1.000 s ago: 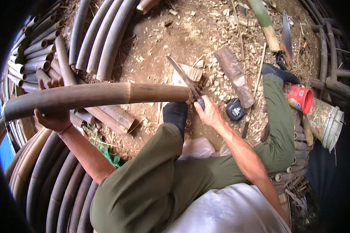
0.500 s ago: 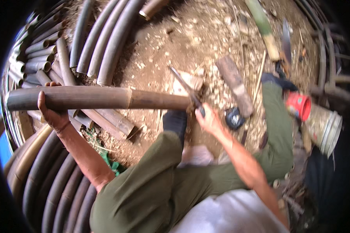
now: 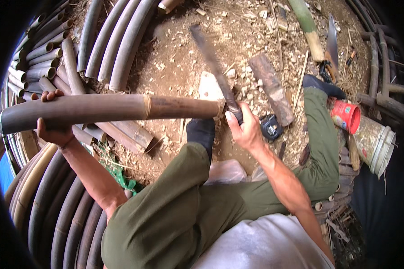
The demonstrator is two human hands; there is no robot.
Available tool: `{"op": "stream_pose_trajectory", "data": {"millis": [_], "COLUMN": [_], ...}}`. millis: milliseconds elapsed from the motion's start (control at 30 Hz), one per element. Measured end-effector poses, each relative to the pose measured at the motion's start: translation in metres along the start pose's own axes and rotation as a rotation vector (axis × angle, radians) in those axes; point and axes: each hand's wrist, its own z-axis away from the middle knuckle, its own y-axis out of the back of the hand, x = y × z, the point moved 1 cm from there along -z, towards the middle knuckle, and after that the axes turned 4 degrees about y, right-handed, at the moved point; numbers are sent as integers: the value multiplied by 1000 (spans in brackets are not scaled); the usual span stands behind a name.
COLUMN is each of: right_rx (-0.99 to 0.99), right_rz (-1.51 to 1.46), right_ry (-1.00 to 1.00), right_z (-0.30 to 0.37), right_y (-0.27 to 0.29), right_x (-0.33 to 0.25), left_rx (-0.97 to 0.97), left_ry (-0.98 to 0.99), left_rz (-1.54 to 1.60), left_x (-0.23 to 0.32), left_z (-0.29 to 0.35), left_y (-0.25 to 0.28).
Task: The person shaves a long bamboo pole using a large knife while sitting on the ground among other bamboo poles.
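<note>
My left hand (image 3: pixel 54 132) wraps round a brown bamboo pole (image 3: pixel 107 107) near its left end, fingertips over the top and thumb along the near side. Held nearly level, the pole runs across to the right, with a pale ringed joint partway along. In my right hand (image 3: pixel 247 130) is a long dark-bladed knife (image 3: pixel 213 67), gripped at its lower end and slanting up and away to the left. The blade is slightly blurred. It crosses close beside the pole's right end; whether they touch I cannot tell. My fingers hide most of the handle.
Bamboo poles (image 3: pixel 125 49) lie at the far left, with more (image 3: pixel 67 201) stacked near left. Wood chips cover the ground round a wooden block (image 3: pixel 271 89) and black tape measure (image 3: pixel 271 127). Rightward are a handsaw (image 3: pixel 332 45), red container (image 3: pixel 346 116) and dirty white bucket (image 3: pixel 375 145).
The knife's blade has swung up and away from me, showing more of its flat side. My left hand and the pole's left end have shifted slightly left.
</note>
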Motion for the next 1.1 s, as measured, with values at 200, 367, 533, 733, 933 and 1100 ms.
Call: {"op": "stream_pose_trajectory", "data": {"millis": [200, 367, 533, 733, 933, 1100], "right_rx": [-236, -154, 173, -165, 128, -293], "right_rz": [237, 84, -167, 233, -161, 237], "right_ry": [-165, -233, 140, -94, 146, -348], "right_z": [15, 20, -11, 28, -12, 12], "right_y": [-23, -19, 5, -27, -3, -23], "right_x": [66, 56, -20, 65, -21, 58], "left_rx": [-429, 139, 573, 455, 263, 203], "left_ry": [115, 190, 145, 190, 54, 8], "left_rz": [297, 34, -253, -258, -137, -141], "left_x": [2, -7, -8, -9, -2, 1], "left_z": [-15, -2, -10, -18, -11, -16], "left_y": [3, -7, 5, -6, 3, -1]}}
